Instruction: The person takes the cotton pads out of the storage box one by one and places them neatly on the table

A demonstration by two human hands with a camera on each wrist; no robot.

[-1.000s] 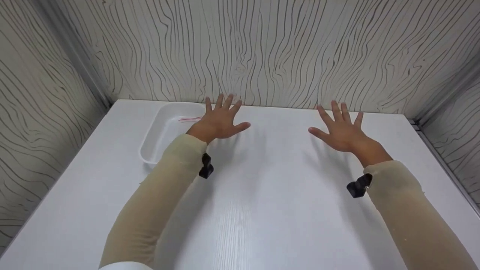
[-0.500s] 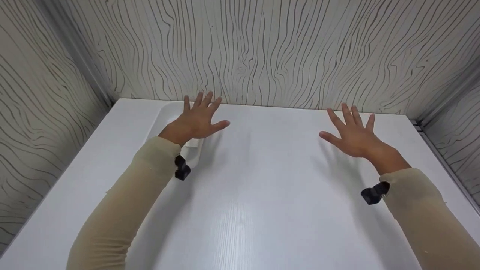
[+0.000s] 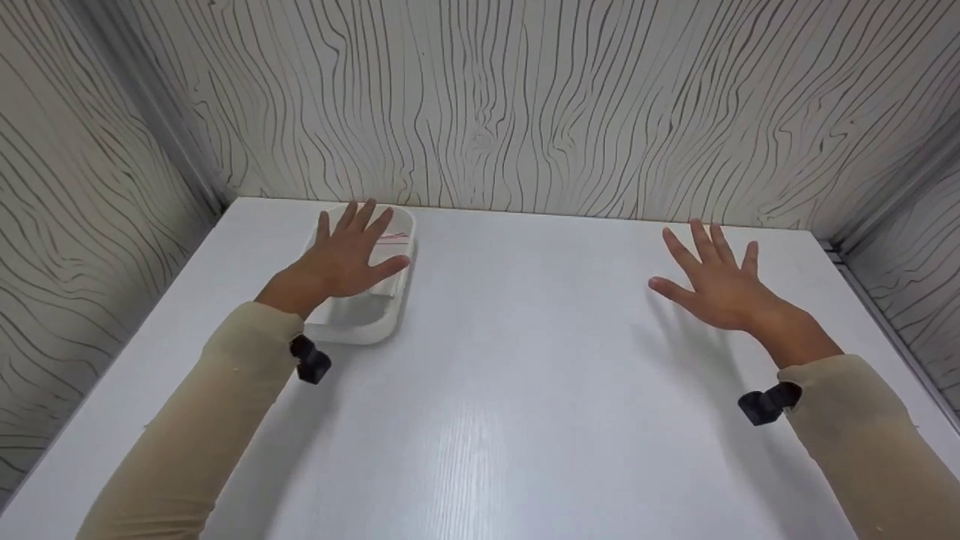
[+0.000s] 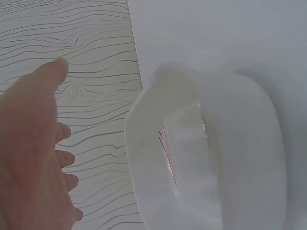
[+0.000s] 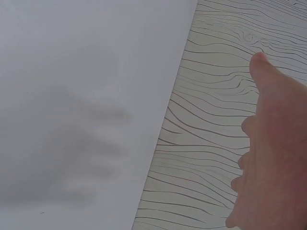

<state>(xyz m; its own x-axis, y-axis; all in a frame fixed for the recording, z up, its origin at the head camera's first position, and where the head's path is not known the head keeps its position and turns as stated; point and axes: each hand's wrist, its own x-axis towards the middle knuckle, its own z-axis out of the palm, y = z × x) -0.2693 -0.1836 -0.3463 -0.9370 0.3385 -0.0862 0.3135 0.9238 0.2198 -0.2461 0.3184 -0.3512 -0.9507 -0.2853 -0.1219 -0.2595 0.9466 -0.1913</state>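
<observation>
My left hand (image 3: 341,259), fingers spread and holding nothing, is over a white plastic tray (image 3: 364,332) at the back left of the table. It hides much of the tray in the head view. Inside the tray lies a pale, shiny packet with thin red lines (image 4: 184,153), best seen in the left wrist view; its kind does not show. On the right, my right hand (image 3: 724,289) hovers above the table with its fingers spread. Nothing is in it, and its shadow falls on the table surface.
A white table (image 3: 525,337) reaches back to a wall with a wood-grain line pattern (image 3: 510,105). Patterned side panels stand left and right. Each sleeve cuff carries a small black device, such as the left one (image 3: 311,360).
The left hand has moved left, from the tray's right side to over it, uncovering the tray's right rim. My right hand has drifted a little right and toward me. Both stay spread.
</observation>
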